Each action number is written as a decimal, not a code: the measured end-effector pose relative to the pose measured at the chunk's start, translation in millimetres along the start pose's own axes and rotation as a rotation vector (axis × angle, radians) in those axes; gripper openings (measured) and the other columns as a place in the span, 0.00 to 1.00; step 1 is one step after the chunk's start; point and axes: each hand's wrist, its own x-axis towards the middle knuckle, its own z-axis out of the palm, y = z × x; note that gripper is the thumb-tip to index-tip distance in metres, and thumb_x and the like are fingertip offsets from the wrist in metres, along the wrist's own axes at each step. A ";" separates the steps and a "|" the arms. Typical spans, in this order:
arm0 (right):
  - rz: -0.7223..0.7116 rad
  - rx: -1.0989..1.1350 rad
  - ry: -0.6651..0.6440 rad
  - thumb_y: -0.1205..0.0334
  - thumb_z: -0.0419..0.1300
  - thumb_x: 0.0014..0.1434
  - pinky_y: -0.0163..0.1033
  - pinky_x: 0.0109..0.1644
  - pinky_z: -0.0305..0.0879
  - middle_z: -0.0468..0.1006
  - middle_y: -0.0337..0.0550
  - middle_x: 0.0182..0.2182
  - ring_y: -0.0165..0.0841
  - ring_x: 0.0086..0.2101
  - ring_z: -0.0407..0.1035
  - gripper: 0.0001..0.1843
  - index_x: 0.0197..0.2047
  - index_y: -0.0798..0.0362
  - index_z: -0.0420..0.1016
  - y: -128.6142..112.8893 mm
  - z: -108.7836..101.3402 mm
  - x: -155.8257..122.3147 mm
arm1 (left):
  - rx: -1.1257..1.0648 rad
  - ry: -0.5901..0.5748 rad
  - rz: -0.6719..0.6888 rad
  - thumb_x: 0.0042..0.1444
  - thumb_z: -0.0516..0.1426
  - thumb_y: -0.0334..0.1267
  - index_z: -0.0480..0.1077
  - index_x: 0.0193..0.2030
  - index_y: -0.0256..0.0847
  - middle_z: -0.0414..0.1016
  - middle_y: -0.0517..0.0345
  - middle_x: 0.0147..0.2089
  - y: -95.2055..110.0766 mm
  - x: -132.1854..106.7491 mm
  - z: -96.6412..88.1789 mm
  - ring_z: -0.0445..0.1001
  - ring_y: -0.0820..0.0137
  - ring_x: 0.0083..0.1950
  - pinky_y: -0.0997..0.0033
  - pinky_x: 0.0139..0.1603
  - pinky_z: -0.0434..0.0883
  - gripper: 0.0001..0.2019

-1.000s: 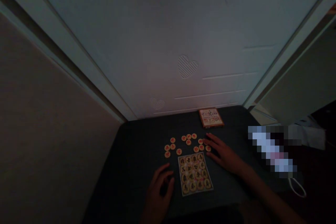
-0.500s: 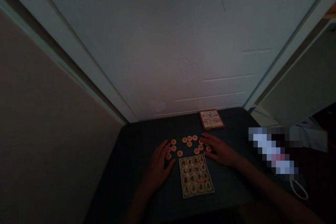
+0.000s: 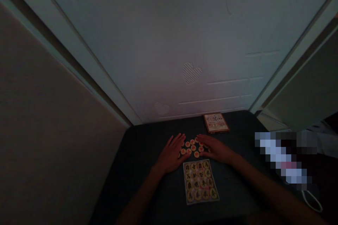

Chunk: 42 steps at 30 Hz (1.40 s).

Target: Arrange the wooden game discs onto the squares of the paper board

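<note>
red-marked discs, probably light, stiff and smooth, best taken by the rim; they lie on the tabletop between the left grip and the right grip, far of the black-marked set; both grips, fingers extended, clamp nothing, flanking the cluster and partly covering its outer discs

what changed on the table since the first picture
The left hand moved forward and rightward, and the right hand moved left; between the hands, the red-marked discs now lie closer together. The square block of black-marked discs and the flat box stayed put.
</note>
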 end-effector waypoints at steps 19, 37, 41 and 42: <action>0.167 -0.124 0.329 0.51 0.65 0.63 0.55 0.61 0.71 0.76 0.48 0.57 0.43 0.56 0.72 0.24 0.61 0.45 0.73 3.5 -5.0 -64.5 | -0.081 0.095 -0.096 0.63 0.56 0.60 0.52 0.74 0.46 0.59 0.49 0.75 1.5 -9.8 1.4 0.58 0.57 0.75 0.47 0.75 0.53 0.39; 0.217 -0.121 0.397 0.52 0.63 0.64 0.51 0.51 0.75 0.82 0.45 0.45 0.42 0.45 0.75 0.15 0.52 0.46 0.78 -4.0 1.6 -40.8 | -0.062 0.114 -0.080 0.56 0.59 0.66 0.55 0.73 0.45 0.60 0.48 0.74 0.6 7.8 7.5 0.57 0.55 0.75 0.45 0.76 0.50 0.44; 0.258 -0.097 0.438 0.51 0.60 0.67 0.49 0.49 0.75 0.82 0.45 0.43 0.41 0.43 0.76 0.14 0.50 0.47 0.79 -7.6 0.2 -41.4 | -0.168 0.188 -0.148 0.60 0.59 0.60 0.59 0.70 0.46 0.65 0.48 0.71 -2.4 5.5 8.2 0.63 0.55 0.71 0.46 0.73 0.58 0.36; 0.263 -0.087 0.454 0.51 0.59 0.67 0.48 0.48 0.75 0.82 0.46 0.43 0.41 0.42 0.76 0.14 0.50 0.47 0.79 -8.0 0.0 -41.5 | -0.206 0.223 -0.188 0.63 0.58 0.57 0.61 0.69 0.47 0.67 0.49 0.69 -4.1 4.2 8.2 0.66 0.57 0.69 0.48 0.71 0.62 0.32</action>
